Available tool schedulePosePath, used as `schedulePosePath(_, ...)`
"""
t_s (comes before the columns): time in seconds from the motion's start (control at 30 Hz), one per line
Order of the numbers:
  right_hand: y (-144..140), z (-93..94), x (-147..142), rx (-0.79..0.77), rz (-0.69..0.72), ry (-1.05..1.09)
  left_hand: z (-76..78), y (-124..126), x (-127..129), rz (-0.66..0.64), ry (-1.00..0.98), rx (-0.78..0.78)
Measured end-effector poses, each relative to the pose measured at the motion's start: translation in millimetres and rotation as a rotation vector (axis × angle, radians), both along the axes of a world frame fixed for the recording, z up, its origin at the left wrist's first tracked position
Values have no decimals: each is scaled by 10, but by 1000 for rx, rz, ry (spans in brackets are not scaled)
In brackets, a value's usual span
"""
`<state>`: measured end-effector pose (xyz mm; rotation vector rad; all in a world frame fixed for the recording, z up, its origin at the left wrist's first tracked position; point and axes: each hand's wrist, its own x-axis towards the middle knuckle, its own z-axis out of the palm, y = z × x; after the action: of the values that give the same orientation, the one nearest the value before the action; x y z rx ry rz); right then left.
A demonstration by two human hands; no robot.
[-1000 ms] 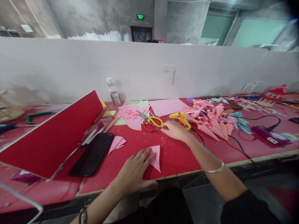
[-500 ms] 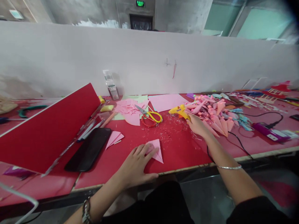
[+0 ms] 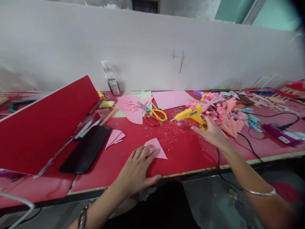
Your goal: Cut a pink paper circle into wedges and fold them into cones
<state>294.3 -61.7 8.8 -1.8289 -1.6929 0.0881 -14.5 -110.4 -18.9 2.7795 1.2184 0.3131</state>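
My left hand (image 3: 137,168) lies with fingers spread, its fingertips resting on a pink paper piece (image 3: 159,149) near the table's front edge. A yellow hot glue gun (image 3: 192,115) is in my right hand (image 3: 213,132), its nozzle pointing left over the table. Beyond the paper lie scissors (image 3: 158,115) with one yellow and one red handle. Folded pink paper pieces (image 3: 114,137) rest left of my left hand, beside a black phone (image 3: 87,149). Right behind the glue gun is a heap of pink paper figures (image 3: 228,113).
A red board (image 3: 47,127) leans at the left. Pink paper scraps (image 3: 132,106) and a pink sheet (image 3: 171,99) lie at the back, near a clear bottle (image 3: 111,81). A cord trails off the front edge; a purple power strip (image 3: 283,134) sits right.
My right hand has lifted the glue gun from beside the pink heap and brought it nearer. The left hand stays on the paper. The view has tilted down.
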Motion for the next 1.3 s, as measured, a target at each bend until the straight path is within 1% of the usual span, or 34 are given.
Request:
schedulePosePath(0.17,-200,-103,-162,-55,-47,-34,-15,8,3,15,4,-10)
schedulePosePath(0.23,-244,-125,-212,-78,-41,-39,-11,10,6,20,14,-11)
schedulePosePath(0.43,-291,-96,-272,-140,20,-27,7,10,28,39,30,-1)
schedulePosePath(0.6,-321,-86,-254,-145,42,-2,5,10,1,52,-24,-1)
schedulePosePath(0.7,-328,-83,-251,-159,44,88,33,38,-25,100,-134,-31)
schedulePosePath(0.8,-321,-58,-282,-175,56,199,102,79,10,243,-318,-110)
schedulePosePath(0.9,-313,-17,-339,-158,82,257,188,110,152,353,-552,-220)
schedulePosePath(0.97,-312,9,-378,-138,96,274,231,123,283,366,-687,-274)
schedulePosePath(1.03,-315,26,-405,-125,104,289,251,133,399,379,-763,-289)
schedulePosePath(1.1,-319,34,-415,-122,101,304,250,140,462,393,-746,-284)
schedulePosePath(1.13,-319,34,-414,-120,95,311,244,143,469,397,-699,-262)
schedulePosePath(1.17,-319,30,-410,-118,90,318,236,145,461,403,-632,-218)
schedulePosePath(1.27,-309,-1,-384,-118,92,345,206,150,387,417,-396,-22)
schedulePosePath(1.3,-304,-18,-373,-119,95,353,196,152,362,410,-331,17)
